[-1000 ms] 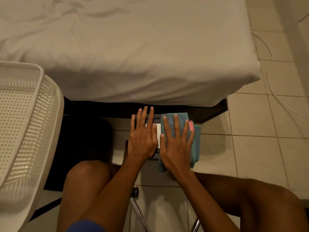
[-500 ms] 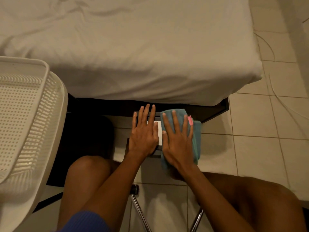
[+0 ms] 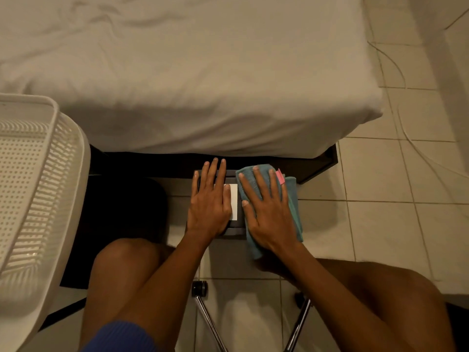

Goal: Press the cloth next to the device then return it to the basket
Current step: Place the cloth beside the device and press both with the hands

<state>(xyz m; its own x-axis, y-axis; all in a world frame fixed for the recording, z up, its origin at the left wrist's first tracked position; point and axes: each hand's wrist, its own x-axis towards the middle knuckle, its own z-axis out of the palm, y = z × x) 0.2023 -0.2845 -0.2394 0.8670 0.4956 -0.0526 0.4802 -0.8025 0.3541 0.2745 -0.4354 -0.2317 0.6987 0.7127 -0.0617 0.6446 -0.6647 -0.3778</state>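
A folded teal cloth (image 3: 291, 196) with a small pink tag lies low in front of me, just right of a dark flat device (image 3: 234, 228) that has a white rectangle on top. My right hand (image 3: 266, 209) rests flat on the cloth, fingers spread, covering most of it. My left hand (image 3: 209, 201) lies flat on the device, hiding most of its top. The white perforated basket (image 3: 63, 174) stands at the far left, apart from both hands.
A bed with a white sheet (image 3: 203, 85) fills the top of the view, its dark frame just behind the device. Tiled floor (image 3: 380, 224) spreads to the right. My bare knees and chrome chair legs (image 3: 210, 323) are below.
Both hands stay flat on the device and the cloth. The view has shifted slightly, so the basket shows more at the left.
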